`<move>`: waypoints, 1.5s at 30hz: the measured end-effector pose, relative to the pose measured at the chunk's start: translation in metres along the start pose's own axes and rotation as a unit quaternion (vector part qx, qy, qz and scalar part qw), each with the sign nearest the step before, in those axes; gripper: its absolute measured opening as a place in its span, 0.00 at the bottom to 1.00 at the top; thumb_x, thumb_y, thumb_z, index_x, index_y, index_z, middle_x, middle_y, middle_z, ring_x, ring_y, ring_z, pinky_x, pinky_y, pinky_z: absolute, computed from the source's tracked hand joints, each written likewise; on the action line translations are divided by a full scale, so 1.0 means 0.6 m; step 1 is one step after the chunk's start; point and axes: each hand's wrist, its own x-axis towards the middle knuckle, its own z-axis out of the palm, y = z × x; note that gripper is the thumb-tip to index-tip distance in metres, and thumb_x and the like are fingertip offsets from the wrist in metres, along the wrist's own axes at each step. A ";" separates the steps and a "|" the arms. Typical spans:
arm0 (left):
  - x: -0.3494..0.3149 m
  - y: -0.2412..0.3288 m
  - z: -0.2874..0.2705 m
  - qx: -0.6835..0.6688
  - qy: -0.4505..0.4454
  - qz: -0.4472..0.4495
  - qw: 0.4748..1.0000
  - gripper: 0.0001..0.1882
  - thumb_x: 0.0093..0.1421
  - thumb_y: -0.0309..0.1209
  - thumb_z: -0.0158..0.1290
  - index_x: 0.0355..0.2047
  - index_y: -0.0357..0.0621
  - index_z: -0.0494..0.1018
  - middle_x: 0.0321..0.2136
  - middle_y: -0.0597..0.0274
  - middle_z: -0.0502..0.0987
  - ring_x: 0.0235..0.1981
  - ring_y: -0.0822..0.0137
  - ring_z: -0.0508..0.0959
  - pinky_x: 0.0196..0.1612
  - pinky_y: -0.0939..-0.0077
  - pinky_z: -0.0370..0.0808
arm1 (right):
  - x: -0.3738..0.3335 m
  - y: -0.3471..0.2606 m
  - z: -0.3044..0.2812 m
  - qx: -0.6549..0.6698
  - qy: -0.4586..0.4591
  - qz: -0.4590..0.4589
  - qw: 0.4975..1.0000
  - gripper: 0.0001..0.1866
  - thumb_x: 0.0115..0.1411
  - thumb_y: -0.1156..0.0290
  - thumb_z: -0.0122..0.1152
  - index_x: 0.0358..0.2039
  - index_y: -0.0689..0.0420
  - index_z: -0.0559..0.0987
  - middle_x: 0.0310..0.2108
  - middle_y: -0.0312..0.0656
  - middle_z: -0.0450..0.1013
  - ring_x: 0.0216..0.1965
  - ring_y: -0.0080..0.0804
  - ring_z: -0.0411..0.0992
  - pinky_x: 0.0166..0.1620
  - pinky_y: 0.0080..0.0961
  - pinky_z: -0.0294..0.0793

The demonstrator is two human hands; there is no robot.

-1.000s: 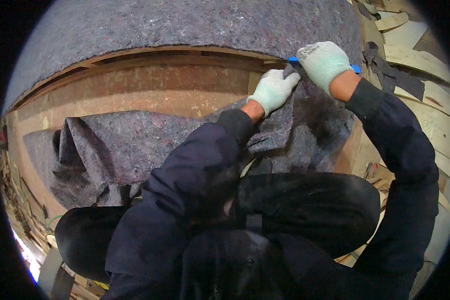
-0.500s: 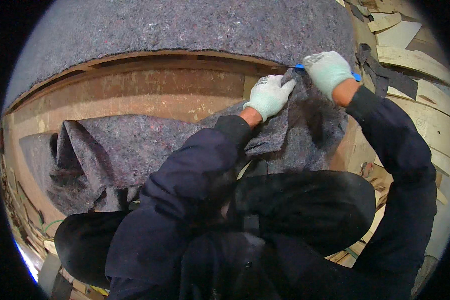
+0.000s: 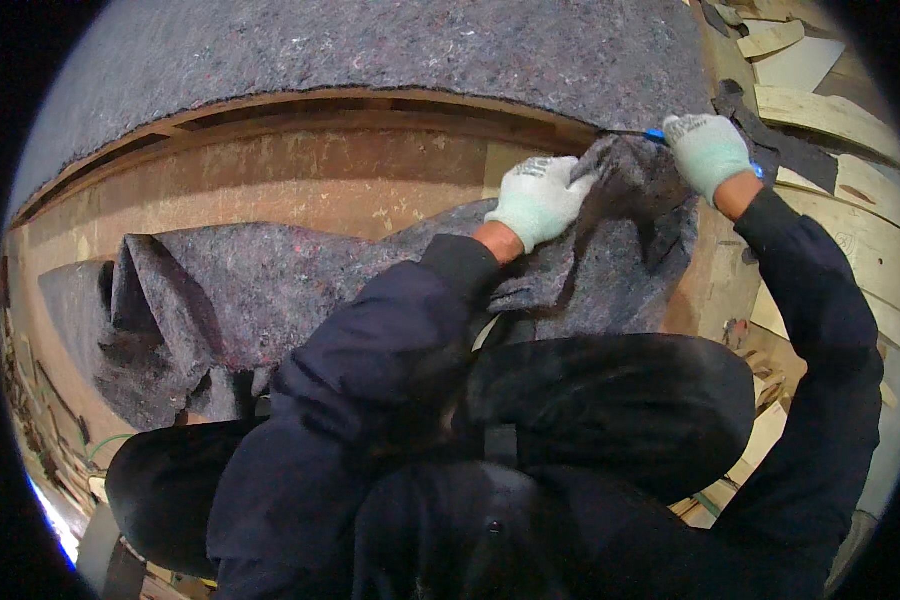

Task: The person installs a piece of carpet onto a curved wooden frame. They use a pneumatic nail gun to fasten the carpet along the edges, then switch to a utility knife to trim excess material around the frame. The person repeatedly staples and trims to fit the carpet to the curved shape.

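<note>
In a pale grey-green work glove, my right hand [image 3: 708,155] is closed round a blue utility knife [image 3: 655,136]. Its dark, thin blade points left, at the cut edge where the flap meets the upper felt sheet. My left hand [image 3: 540,200], gloved alike, pinches the loose felt flap [image 3: 630,190] just left of the blade. Grey speckled felt sheet [image 3: 370,50] lies over a curved wooden frame [image 3: 300,118]. The cut-off strip of felt [image 3: 260,280] hangs in folds below the frame, down toward my knees. My fingertips are partly hidden by the gloves and cloth.
Curved pale wooden pieces [image 3: 830,120] lie scattered at the right, with a dark felt scrap [image 3: 790,150] among them. A brown wooden panel [image 3: 320,185] shows below the frame's slot. More wood offcuts lie at the lower left and by my right knee.
My right hand has moved right with the knife, and the slit in the felt reaches slightly farther right. My left hand keeps its hold on the flap, hardly moved.
</note>
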 end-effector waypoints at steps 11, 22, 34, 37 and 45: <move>-0.019 0.013 0.001 -0.041 -0.044 0.031 0.998 0.23 0.67 0.49 0.49 0.45 0.42 0.78 0.41 0.45 0.81 0.45 0.47 0.80 0.50 0.55 0.74 | -0.011 -0.024 0.025 0.031 0.106 -0.028 0.993 0.08 0.59 0.73 0.54 0.36 0.55 0.81 0.35 0.49 0.80 0.38 0.47 0.80 0.40 0.40 0.79; 0.070 0.001 0.074 -0.443 -0.121 -0.048 0.887 0.36 0.67 0.51 0.54 0.61 0.29 0.68 0.56 0.54 0.75 0.56 0.66 0.73 0.62 0.73 0.65 | -0.111 0.051 0.004 0.383 -0.026 0.151 0.911 0.28 0.57 0.58 0.60 0.57 0.55 0.76 0.45 0.56 0.77 0.47 0.52 0.77 0.51 0.38 0.75; 0.109 0.023 0.119 -0.202 -0.096 -0.029 0.974 0.23 0.63 0.49 0.53 0.44 0.40 0.81 0.38 0.42 0.83 0.43 0.44 0.81 0.49 0.59 0.74 | -0.069 0.039 0.044 0.127 0.041 -0.015 0.991 0.11 0.60 0.65 0.57 0.38 0.54 0.82 0.37 0.48 0.80 0.41 0.49 0.79 0.45 0.44 0.78; 0.105 0.024 0.117 -0.157 -0.104 -0.022 0.982 0.21 0.64 0.46 0.53 0.42 0.39 0.81 0.37 0.45 0.83 0.41 0.48 0.81 0.48 0.61 0.74 | -0.042 0.033 0.040 0.067 0.067 -0.014 0.995 0.10 0.61 0.69 0.55 0.37 0.53 0.83 0.36 0.48 0.81 0.39 0.50 0.80 0.43 0.43 0.79; 0.113 -0.014 0.154 -0.044 -0.026 0.076 0.996 0.19 0.67 0.46 0.49 0.42 0.47 0.80 0.32 0.45 0.82 0.38 0.44 0.80 0.44 0.58 0.74 | -0.034 0.034 0.021 0.009 0.054 -0.023 0.998 0.10 0.59 0.72 0.54 0.36 0.54 0.84 0.36 0.47 0.81 0.39 0.48 0.81 0.41 0.42 0.81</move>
